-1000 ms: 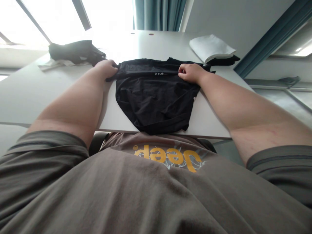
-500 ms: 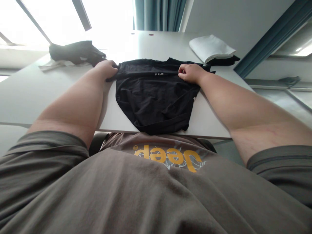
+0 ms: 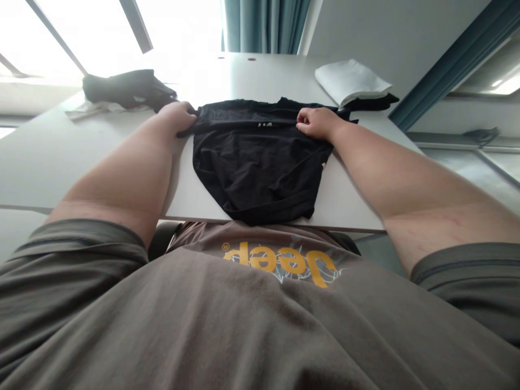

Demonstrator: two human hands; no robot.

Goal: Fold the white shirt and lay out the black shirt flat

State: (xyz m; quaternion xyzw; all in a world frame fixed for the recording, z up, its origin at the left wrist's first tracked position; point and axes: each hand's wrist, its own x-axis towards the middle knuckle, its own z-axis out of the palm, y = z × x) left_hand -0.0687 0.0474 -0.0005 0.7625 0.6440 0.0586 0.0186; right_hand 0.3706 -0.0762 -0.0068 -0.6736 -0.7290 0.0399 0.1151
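Note:
A black T-shirt (image 3: 255, 162) lies spread on the white table (image 3: 60, 157), its lower part hanging over the near edge against my body. My left hand (image 3: 176, 116) is closed on the shirt's far left corner. My right hand (image 3: 314, 120) pinches the cloth at the far right, close to the collar. A small white print shows on the shirt between the two hands.
A crumpled dark garment (image 3: 124, 89) lies on a pale cloth at the table's far left. A folded white cloth (image 3: 351, 80) rests on a black one at the far right. Teal curtains (image 3: 266, 24) hang behind the table, with bright windows to the left.

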